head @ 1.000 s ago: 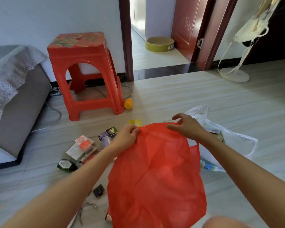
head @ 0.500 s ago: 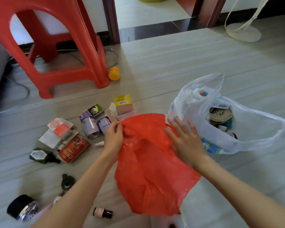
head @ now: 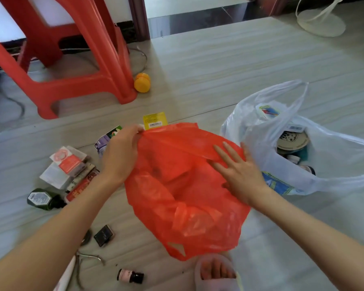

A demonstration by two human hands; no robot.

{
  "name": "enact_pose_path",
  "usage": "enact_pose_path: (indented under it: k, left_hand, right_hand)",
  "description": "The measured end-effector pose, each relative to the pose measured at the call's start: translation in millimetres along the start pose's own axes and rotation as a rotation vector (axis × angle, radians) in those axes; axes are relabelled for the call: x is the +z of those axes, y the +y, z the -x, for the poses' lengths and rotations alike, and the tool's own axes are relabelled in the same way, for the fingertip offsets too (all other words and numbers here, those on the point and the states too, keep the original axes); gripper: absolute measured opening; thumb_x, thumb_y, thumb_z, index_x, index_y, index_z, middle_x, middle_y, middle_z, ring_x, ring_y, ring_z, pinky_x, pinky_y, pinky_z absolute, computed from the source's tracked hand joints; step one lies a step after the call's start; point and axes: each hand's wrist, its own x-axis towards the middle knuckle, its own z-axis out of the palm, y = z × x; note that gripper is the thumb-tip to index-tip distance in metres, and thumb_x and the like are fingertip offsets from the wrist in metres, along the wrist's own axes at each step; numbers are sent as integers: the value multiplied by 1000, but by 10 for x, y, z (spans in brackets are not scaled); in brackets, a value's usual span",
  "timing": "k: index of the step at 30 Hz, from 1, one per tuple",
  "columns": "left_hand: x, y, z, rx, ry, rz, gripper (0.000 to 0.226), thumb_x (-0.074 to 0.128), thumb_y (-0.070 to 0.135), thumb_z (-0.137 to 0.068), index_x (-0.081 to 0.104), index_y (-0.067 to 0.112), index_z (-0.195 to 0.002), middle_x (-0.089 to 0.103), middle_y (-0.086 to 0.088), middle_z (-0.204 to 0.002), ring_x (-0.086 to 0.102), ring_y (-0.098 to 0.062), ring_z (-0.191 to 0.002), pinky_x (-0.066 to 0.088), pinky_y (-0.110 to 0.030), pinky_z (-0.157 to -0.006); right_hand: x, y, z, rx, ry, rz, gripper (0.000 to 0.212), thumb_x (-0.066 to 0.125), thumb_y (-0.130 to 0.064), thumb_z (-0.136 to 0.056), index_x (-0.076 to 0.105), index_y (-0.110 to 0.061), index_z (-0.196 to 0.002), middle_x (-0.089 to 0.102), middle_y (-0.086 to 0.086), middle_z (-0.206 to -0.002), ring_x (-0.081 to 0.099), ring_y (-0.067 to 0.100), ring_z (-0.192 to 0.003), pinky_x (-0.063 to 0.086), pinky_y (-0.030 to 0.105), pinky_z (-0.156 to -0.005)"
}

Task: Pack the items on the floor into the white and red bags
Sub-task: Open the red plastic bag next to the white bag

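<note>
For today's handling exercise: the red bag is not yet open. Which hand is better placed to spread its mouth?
Probably the right hand: it lies flat and free on the red bag, while the left hand pinches the bag's top edge.

Both forearms are bare from the bottom corners of the view up to the wrists, with no sleeve showing on either. The left hand (head: 120, 156) and the right hand (head: 240, 175) carry no glove, ring, watch or bracelet that can be seen. The fingernails on the right hand are short and unpainted; those of the left hand are mostly out of sight. At the bottom edge one foot (head: 215, 269) shows in a pale, open-toed slipper (head: 200, 280) with a broad band over the instep, the toes bare in front of it.
</note>
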Motion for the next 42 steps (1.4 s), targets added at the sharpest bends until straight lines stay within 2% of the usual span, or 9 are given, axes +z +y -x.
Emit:
enact_pose_path:
  k: [3, 8, 11, 20, 24, 29, 33, 38, 42]
  left_hand:
    - [-35, -66, 58, 72, -81, -112, 24, 38, 21, -90, 59, 17, -102, 65, -12, -97, 62, -34, -90, 51, -46, -76]
    - [11, 221, 204, 85, -66, -207, 23, 53, 12, -89, 59, 16, -111, 60, -12, -104, 63, -39, -79, 50, -44, -62]
    - [62, 424, 297, 296, -92, -218, 38, 54, 32, -84, 51, 20, -120, 55, -12, -116, 54, -34, -102, 44, -44, -81]
    - [368, 850, 951, 731, -930, -413, 52, 27, 64, -88, 62, 31, -107, 51, 2, -133, 26, -29, -139, 16, -58, -110]
    - [322, 1031, 1030, 485, -1348, -257, 48, 31, 54, -94, 61, 17, -97, 65, -12, -105, 56, -34, -99, 43, -36, -79]
    - [327, 888, 934, 882, -765, -407, 39, 33, 49, -88, 65, 30, -99, 69, 6, -100, 57, -24, -114, 45, -49, -92]
    - [421, 793, 751, 834, -490, -474, 42, 40, 38, -78, 60, 32, -115, 63, 4, -121, 42, -29, -131, 20, -64, -103]
    - [557, 399, 598, 706, -476, -670, 45, 71, 26, -58, 69, 27, -103, 69, -3, -104, 52, -37, -120, 15, -63, -101]
    - [492, 72, 381, 601, -251, -760, 29, 46, 11, -65, 72, 14, -78, 69, -11, -88, 57, -39, -113, 3, -59, -107]
  right_hand:
    - [13, 370, 38, 30, -103, 118, 82, 91, -21, -27, 70, -23, -107, 55, 17, -131, 56, 39, -116, 33, 71, -89]
    - [-295, 729, 40, 73, -183, 164, 60, 62, -24, -80, 43, -32, -137, 15, 13, -155, 17, 37, -141, 8, 62, -109]
    - [-359, 829, 129, 43, -119, 168, 61, 80, -13, -51, 68, -21, -111, 46, 20, -139, 44, 43, -126, 27, 71, -94]
    - [-257, 506, 118, -4, -91, 204, 40, 70, -23, -65, 69, -13, -103, 48, 14, -139, 42, 36, -131, -3, 53, -111]
    - [-279, 776, -36, 243, -267, 310, 58, 41, -25, -90, 24, -12, -145, -7, 9, -157, -13, 29, -144, -37, 50, -95]
    - [-453, 531, -25, 243, -3, 102, 59, 53, -28, -81, 45, -6, -134, 29, 17, -150, 19, 35, -141, -4, 54, -112]
    - [-335, 65, 189, -9, 193, -49, 36, 58, -23, -72, 69, -10, -103, 58, 16, -127, 48, 35, -126, 19, 49, -109]
    - [-62, -128, 378, -285, -126, -44, 49, 36, -49, -79, 73, -22, -62, 70, -9, -69, 65, 24, -105, 31, 53, -105]
    - [20, 275, 445, -210, -171, 33, 64, 30, -52, -80, 65, -15, -41, 59, -2, -40, 71, 25, -78, 42, 52, -97]
